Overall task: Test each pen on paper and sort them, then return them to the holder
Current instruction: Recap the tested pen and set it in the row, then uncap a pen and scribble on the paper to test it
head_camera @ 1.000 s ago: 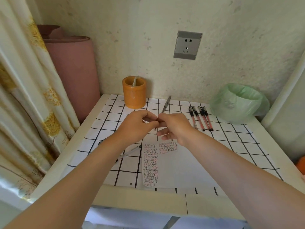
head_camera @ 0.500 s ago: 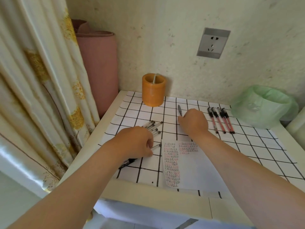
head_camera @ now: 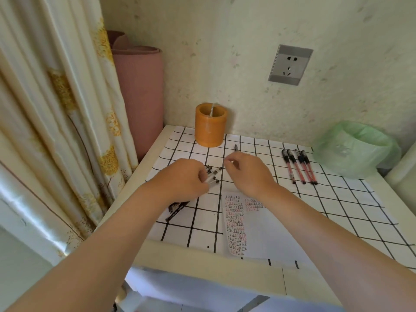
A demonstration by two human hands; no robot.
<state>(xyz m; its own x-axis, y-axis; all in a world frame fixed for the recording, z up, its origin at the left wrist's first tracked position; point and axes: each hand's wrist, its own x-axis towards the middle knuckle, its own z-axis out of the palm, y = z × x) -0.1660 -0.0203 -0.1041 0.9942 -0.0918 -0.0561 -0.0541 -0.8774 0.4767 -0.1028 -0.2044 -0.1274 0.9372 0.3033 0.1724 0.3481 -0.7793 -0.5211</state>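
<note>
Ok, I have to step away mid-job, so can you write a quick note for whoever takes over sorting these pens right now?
Left hand: fingers curled over the bunch of black pens lying on the table.
Right hand: holds one dark pen, its end showing beyond the knuckles.
Done: four red pens lined up beside the green bag; the test paper carries rows of marks.
To do: sort the held pen, then return all pens to the orange holder.

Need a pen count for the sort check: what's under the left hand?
A bundle of black pens: some ends poke out beyond the left hand, dark ends near its wrist. Their middles are covered, so no exact count. The right hand holds a single pen.
</note>
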